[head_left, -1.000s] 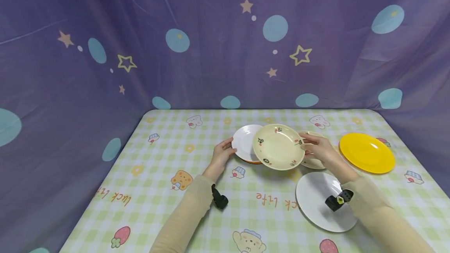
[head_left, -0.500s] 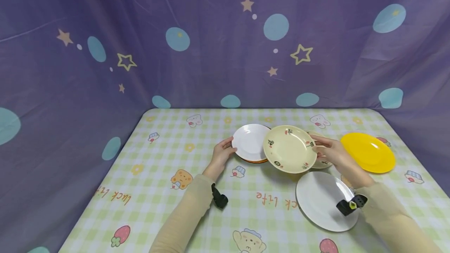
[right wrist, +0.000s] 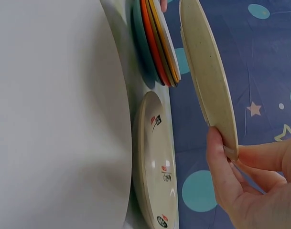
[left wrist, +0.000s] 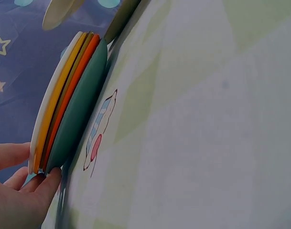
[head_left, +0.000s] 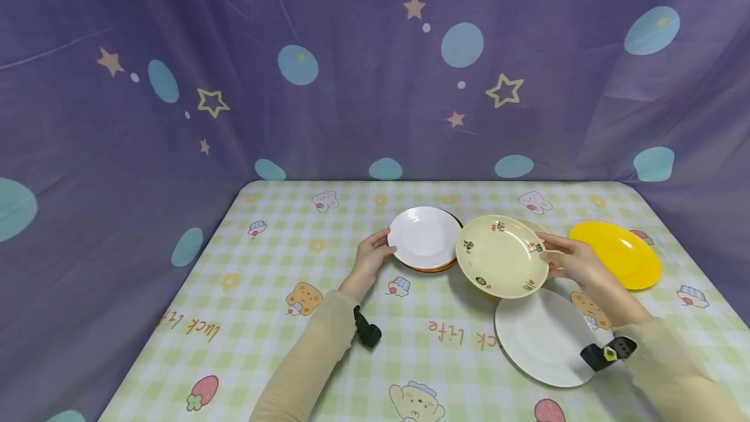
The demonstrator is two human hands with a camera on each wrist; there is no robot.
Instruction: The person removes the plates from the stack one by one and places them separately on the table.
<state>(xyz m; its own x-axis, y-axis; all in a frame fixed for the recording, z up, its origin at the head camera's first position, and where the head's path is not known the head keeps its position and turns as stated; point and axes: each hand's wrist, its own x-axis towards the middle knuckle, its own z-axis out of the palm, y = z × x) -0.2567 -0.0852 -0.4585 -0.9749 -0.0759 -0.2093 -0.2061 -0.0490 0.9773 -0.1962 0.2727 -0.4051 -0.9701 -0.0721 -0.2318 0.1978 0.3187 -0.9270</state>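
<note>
My left hand [head_left: 369, 264] grips the left edge of a stack of plates, with a white plate [head_left: 426, 238] on top. In the left wrist view, fingers sit at the rims of the white plate and of the teal plate [left wrist: 80, 112] at the bottom; yellow, brown and orange plates lie between. My right hand [head_left: 577, 264] pinches the right rim of a cream plate [head_left: 500, 258] with small printed motifs. It is raised off the table and slightly tilted. Below it rests a second cream plate [right wrist: 157, 162], mostly hidden in the head view.
A large white plate [head_left: 541, 344] lies on the table in front of the raised plate, under my right wrist. Farther right is a yellow oval plate [head_left: 615, 254]. A checked cloth [head_left: 258, 337] covers the table, and a purple curtain [head_left: 351, 122] hangs behind.
My right hand has carried the cream plate rightward and a little nearer, away from the stack, uncovering more of the white top plate. My left hand has stayed at the stack.
</note>
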